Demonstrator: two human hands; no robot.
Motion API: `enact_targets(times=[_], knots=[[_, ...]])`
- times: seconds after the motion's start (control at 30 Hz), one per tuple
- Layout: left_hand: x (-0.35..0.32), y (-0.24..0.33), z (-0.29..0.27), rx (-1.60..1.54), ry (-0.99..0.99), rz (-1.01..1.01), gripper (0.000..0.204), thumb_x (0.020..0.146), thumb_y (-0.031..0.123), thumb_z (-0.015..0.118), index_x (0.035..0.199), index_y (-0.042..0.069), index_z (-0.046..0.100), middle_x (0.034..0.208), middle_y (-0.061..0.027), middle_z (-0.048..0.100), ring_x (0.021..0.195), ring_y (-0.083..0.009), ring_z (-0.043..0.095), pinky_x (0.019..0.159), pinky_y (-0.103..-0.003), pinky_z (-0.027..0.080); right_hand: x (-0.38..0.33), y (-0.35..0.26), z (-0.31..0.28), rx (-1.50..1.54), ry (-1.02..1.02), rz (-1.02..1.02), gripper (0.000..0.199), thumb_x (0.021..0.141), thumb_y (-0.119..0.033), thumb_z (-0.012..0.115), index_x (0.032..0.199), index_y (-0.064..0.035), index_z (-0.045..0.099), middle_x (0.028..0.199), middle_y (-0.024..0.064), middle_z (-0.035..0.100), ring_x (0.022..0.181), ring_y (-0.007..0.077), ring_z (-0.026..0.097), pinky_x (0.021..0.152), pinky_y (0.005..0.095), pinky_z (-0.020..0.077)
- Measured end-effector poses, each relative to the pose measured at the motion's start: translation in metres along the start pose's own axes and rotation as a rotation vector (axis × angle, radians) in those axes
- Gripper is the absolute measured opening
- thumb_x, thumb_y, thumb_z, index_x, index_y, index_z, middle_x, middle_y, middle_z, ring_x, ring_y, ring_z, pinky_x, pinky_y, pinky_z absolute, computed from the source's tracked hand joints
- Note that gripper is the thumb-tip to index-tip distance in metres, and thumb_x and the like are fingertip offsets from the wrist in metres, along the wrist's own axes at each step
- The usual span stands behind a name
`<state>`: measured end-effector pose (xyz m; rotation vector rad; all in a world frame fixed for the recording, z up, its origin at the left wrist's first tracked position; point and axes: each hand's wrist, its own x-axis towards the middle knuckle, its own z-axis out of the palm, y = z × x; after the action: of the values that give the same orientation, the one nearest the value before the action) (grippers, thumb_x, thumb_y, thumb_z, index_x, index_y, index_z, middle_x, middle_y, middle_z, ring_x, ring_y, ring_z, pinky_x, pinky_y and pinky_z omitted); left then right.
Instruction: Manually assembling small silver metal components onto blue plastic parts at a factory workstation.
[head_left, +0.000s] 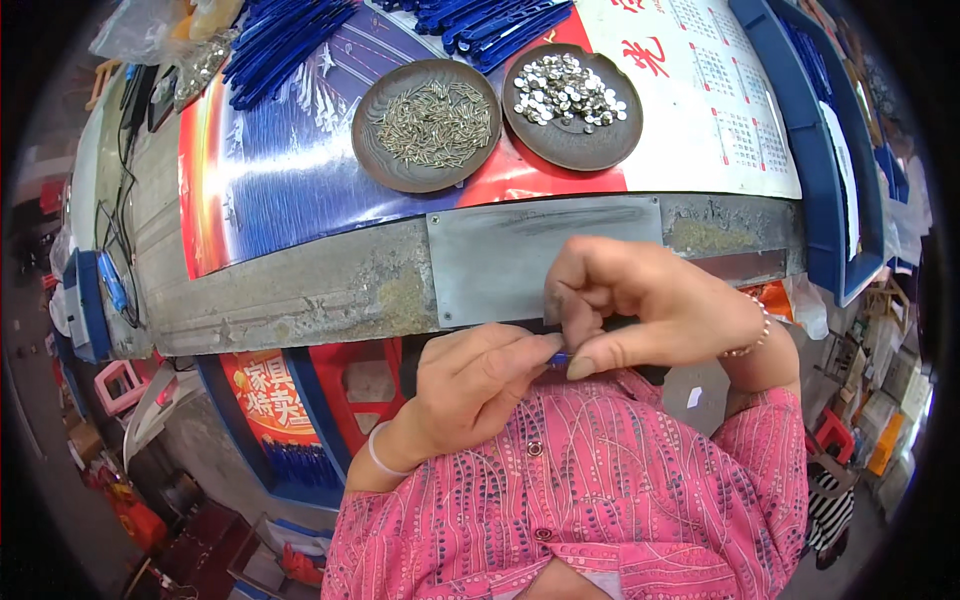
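Pinching small blue plastic piece (558, 358) between both hands: left hand (480, 380), right hand (640, 310), fingertips pressed together.

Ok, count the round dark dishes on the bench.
2. The left dish, holding thin metal pins, and the right dish, holding shiny round caps, sit side by side on the bench, beyond both hands. None seems hidden.
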<state>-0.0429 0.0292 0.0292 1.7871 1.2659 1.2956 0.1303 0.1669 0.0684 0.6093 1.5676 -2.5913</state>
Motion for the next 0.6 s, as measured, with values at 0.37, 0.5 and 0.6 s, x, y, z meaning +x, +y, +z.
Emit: enact_targets(times=[0.37,0.5,0.6], knots=[[-0.007,0.0,-0.003,-0.26,0.069,-0.235,0.022,0.084,-0.007,0.053,0.105,-0.005,0.057,0.083,-0.0121,0.063,0.064,-0.0114,0.057,0.058,-0.021,0.045,0.009,-0.009,-0.058,-1.421,0.701,-0.41,0.024,0.079,-0.013,0.065,0.101,-0.002,0.06,0.095,0.0126,0.056,0.086,0.0283,0.055,0.075,0.0332,0.0443],[-0.01,0.0,0.0,-0.344,0.121,-0.385,0.021,0.088,-0.006,0.05,0.108,-0.004,0.056,0.087,-0.0105,0.062,0.064,-0.0052,0.052,0.057,-0.017,0.043,0.016,-0.007,-0.061,-1.634,0.658,-0.36,0.018,0.081,-0.009,0.06,0.096,-0.0007,0.06,0.092,0.0118,0.054,0.089,0.029,0.051,0.082,0.037,0.039],[-0.009,0.003,0.001,-0.357,0.151,-0.472,0.021,0.083,-0.008,0.054,0.103,-0.005,0.058,0.085,-0.0137,0.063,0.072,-0.0176,0.064,0.065,-0.024,0.049,0.017,-0.003,-0.062,-1.685,0.657,-0.324,0.015,0.08,-0.006,0.059,0.094,-0.0004,0.06,0.089,0.0122,0.053,0.087,0.0289,0.051,0.081,0.0365,0.039]])
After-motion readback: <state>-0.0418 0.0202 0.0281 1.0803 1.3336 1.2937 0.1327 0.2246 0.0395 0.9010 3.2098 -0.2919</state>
